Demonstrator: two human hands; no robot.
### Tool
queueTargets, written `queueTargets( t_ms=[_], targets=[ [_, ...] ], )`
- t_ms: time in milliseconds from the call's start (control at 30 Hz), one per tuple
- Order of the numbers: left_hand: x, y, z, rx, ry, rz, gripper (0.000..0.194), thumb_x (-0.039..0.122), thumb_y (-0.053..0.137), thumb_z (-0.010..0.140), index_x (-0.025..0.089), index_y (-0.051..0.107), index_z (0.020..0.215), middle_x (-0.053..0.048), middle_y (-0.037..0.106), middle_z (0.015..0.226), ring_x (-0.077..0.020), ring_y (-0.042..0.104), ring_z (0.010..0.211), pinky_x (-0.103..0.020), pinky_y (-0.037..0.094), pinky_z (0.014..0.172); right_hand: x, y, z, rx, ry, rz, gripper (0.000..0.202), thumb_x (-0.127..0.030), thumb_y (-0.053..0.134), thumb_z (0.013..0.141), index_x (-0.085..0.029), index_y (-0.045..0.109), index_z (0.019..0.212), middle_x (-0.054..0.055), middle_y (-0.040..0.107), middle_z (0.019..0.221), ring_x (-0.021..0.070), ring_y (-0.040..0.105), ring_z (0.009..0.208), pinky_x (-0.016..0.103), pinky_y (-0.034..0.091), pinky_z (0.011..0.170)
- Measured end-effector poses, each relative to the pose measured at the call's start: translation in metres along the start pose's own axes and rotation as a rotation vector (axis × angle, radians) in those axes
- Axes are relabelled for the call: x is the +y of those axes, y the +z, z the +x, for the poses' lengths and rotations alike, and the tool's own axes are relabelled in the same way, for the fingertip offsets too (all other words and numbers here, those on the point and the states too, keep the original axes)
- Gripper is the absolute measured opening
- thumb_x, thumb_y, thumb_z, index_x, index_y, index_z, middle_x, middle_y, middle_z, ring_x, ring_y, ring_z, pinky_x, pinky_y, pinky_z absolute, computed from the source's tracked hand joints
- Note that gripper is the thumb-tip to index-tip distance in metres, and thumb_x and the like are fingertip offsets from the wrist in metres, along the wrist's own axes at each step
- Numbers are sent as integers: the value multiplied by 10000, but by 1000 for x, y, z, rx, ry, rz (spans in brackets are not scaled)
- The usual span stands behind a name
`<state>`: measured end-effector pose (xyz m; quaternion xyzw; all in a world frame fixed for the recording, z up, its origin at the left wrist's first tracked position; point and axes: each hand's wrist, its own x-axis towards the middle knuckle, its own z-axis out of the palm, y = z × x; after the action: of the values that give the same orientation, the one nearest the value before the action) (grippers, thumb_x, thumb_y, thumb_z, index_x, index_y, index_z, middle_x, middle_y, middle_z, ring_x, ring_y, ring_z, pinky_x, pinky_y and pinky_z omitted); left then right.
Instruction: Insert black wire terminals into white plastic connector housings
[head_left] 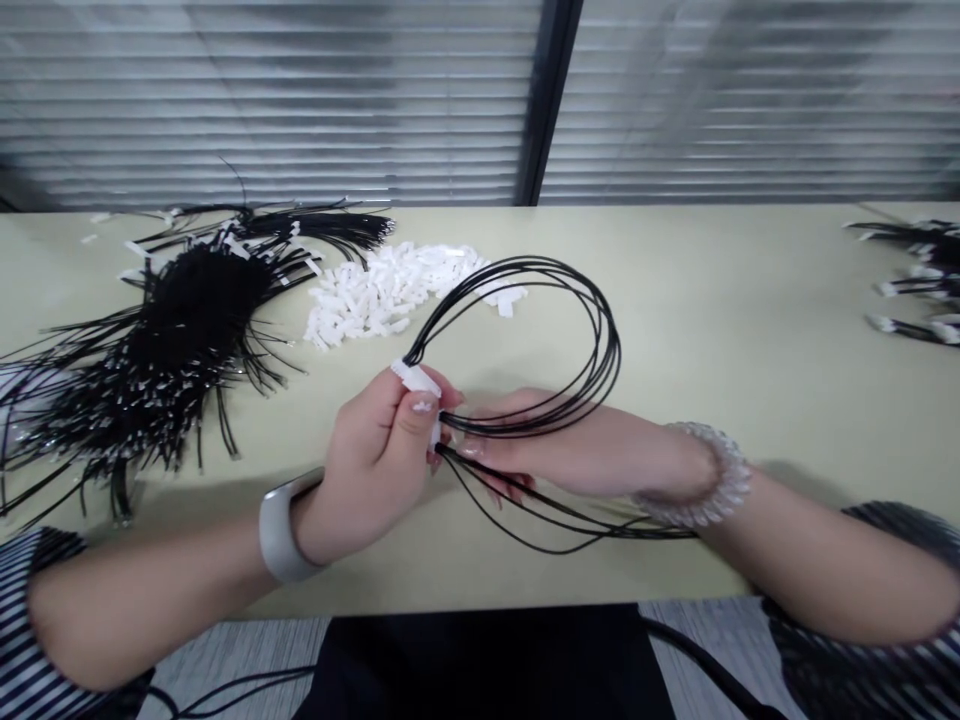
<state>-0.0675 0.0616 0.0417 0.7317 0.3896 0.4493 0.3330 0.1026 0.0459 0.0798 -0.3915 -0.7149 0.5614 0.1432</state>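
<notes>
My left hand [386, 450] is closed on white connectors, with its thumb pressed on them. One white connector [417, 378] shows above the thumb, and part of another is visible just below it. Black wires [611, 345] run from the upper connector in a wide loop and come back to the lower one. More black wires [555, 515] leave the lower connector and trail right, under my right wrist. My right hand [517, 445] is beside the connectors, its thumb and fingers closed around the wires close to where they enter the lower connector.
A large heap of black wires [202, 310] with metal-tipped ends covers the left of the table [720, 300]. Beside it is a pile of loose white connectors [367, 295]. Wire bundles with white connectors [930, 285] lie at the far right. Window blinds [262, 100] stand behind the table.
</notes>
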Motion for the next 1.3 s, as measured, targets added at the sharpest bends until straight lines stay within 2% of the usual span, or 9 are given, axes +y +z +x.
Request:
queueTargets(
  t_ms=[267,467,567,700,767,833,933,1067,1300],
  targets=[
    [3,4,1,1,-83,-48,259,310,361,891,166,534,764,37,470,512,-32,441,397,-107,384,373,3,1,-4,289,-144,-706,172,-218,389,841,-153,516,745,-6,519,694,59,406,621,207,330,610],
    [-1,7,11,47,-287,-236,296,405,396,862,156,506,746,4,496,628,-53,481,486,-123,406,380,14,-25,-15,651,75,-1320,145,-202,437,796,-160,560,731,40,533,638,105,426,555,248,246,512],
    [-5,9,16,40,-382,-317,320,449,406,846,161,499,743,21,454,573,-42,415,450,-129,396,393,20,-48,-25,950,171,-1171,173,-220,468,794,-148,624,811,45,561,580,112,481,535,275,323,544],
    [-10,10,16,13,-428,-348,355,492,414,827,159,511,751,15,466,601,-41,410,462,-140,400,419,8,-70,-37,1203,-169,-237,317,-219,415,836,-104,545,1101,104,583,1095,128,564,932,248,418,706],
    [-12,10,14,-31,-429,-329,369,499,411,824,153,524,761,5,483,620,-49,422,474,-149,402,423,-7,-67,-41,1235,-300,139,343,-154,340,858,-99,483,1165,82,487,1240,78,533,976,187,410,685],
    [-12,10,13,-85,-416,-287,376,496,406,828,147,538,775,-2,493,619,-61,441,492,-157,402,433,-22,-54,-41,1278,-373,221,359,-98,361,846,-167,455,1186,21,544,1152,12,541,776,145,385,582],
    [-12,8,12,-133,-397,-244,370,485,408,831,147,550,777,-1,501,599,-68,454,500,-156,396,441,-31,-26,-35,1136,-407,-138,358,-212,480,830,-281,450,1180,-22,610,814,43,519,590,176,382,486],
    [-10,6,12,-164,-399,-231,353,471,407,838,157,553,769,10,507,573,-60,437,469,-150,377,429,-18,-7,-22,768,-258,-544,115,-182,515,806,-184,621,764,-17,600,736,57,536,690,183,436,617],
    [-4,4,10,-290,-387,-294,341,456,386,850,164,530,748,10,527,559,-54,411,419,-149,355,390,0,-5,-12,787,-223,-566,209,-148,482,809,-208,639,933,-7,635,821,69,557,688,195,430,608]
  ],
)
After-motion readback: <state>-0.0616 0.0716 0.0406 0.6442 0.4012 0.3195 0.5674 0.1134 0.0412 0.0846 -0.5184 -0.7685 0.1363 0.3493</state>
